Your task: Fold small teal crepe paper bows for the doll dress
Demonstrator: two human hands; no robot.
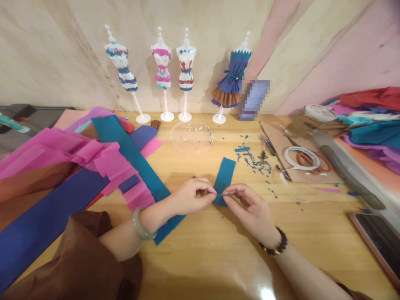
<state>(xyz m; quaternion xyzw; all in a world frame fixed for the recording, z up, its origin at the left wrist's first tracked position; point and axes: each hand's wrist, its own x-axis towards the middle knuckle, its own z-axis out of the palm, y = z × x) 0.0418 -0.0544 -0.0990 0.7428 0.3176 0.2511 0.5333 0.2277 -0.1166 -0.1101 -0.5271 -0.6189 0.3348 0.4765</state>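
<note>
A short teal crepe paper strip (225, 173) lies on the wooden table, its near end between my hands. My left hand (195, 195) pinches the left edge of that end between thumb and forefinger. On the opposite edge, my right hand (248, 208) pinches the strip the same way, fingertips close to the left ones. Across the near end runs what looks like a fold. Under my left forearm passes a longer teal paper strip (125, 141), beside a pleated pink paper strip (109, 162).
Behind stand several small white mannequins (162, 68), one wearing a blue and brown paper dress (236, 77). A clear round dish (191, 136) holds tiny beads. Blue paper scraps (256, 162), scissors (269, 145) and tape rolls (301, 158) lie to the right, with a phone (378, 237) nearer.
</note>
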